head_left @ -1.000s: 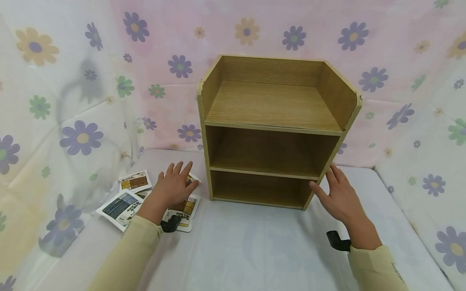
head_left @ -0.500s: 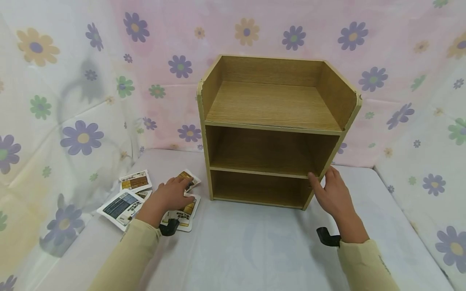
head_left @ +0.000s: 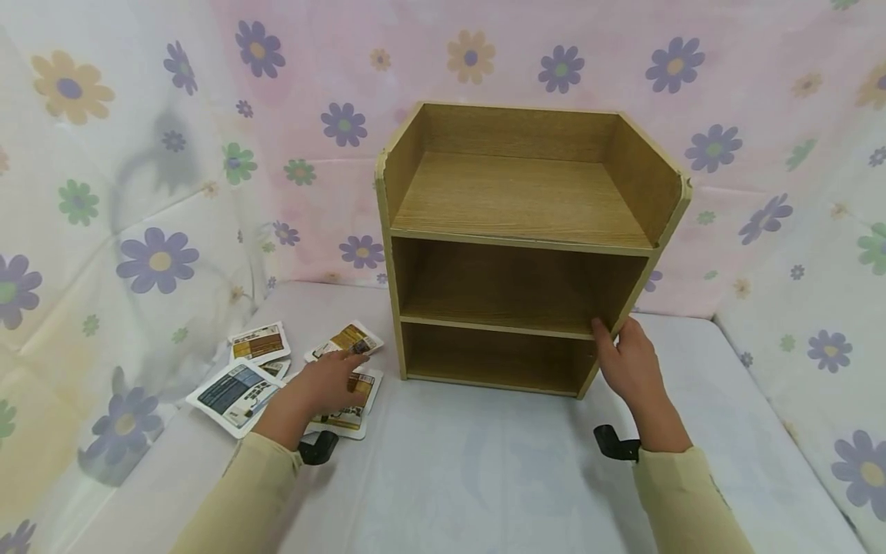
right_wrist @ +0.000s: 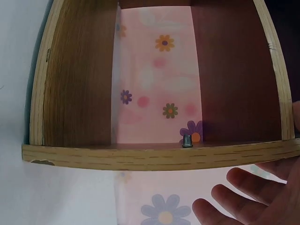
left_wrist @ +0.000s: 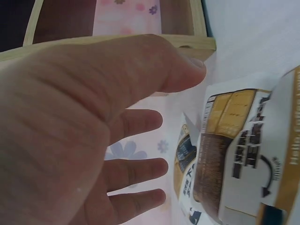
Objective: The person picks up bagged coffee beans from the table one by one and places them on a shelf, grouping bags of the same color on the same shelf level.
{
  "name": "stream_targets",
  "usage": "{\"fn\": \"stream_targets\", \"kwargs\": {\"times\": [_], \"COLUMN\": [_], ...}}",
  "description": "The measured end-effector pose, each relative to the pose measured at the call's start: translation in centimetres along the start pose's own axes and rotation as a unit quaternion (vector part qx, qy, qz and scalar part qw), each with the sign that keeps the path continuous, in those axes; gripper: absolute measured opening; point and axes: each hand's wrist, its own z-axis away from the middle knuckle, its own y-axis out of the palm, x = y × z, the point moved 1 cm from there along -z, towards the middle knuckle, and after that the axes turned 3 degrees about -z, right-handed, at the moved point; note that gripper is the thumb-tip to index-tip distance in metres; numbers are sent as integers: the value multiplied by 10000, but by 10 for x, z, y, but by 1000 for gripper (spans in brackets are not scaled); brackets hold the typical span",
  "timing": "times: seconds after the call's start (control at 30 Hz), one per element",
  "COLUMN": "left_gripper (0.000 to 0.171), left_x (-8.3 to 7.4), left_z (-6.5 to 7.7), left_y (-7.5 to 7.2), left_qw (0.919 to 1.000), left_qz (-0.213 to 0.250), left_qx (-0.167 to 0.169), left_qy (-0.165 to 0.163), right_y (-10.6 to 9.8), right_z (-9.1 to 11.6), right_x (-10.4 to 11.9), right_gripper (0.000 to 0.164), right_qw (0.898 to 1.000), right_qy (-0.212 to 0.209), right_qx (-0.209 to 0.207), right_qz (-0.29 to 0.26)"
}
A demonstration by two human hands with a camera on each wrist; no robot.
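A small wooden shelf unit (head_left: 519,196) with an open top and two lower compartments stands upright. My right hand (head_left: 630,369) holds its right side panel, thumb at the front edge and fingers along the outer face; in the right wrist view some fingers (right_wrist: 225,199) stand apart from the panel. My left hand (head_left: 318,391) is over a printed packet (head_left: 363,408) left of the shelf, fingers extended. Beyond that hand lies another flat packet (head_left: 346,339). In the left wrist view the thumb and fingers are spread beside a brown-and-white packet (left_wrist: 234,154), with nothing gripped; contact cannot be told.
Farther left lie a white packet with a dark blue panel (head_left: 235,396) and a brown one (head_left: 259,344), with part of another between them. A white cloth (head_left: 471,469) covers the table. Flower-printed curtains (head_left: 304,77) hang at the back and sides.
My left hand has lowered and drawn back over the packets, uncovering the farther one. My right hand has moved left, and its thumb now lies over the shelf's side edge. The shelf has not moved.
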Motion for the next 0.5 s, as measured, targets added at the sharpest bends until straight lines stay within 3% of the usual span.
{"fn": "stream_targets", "kwargs": {"times": [0.2,0.5], "left_gripper": [64,61], "left_x": [0,-2], "left_z": [11,30], "left_y": [5,15], "left_qw": [9999,9991], "left_qz": [153,387], "left_qx": [-4,-138], "left_qy": [28,73], "right_y": [3,6], "right_z": [-1,0], "right_x": [-2,-4], "right_gripper": [63,66], "right_qw": [9997,9997], "right_qy": [-4,57], "right_qx": [-179,-98], "right_qz": [-145,-193]}}
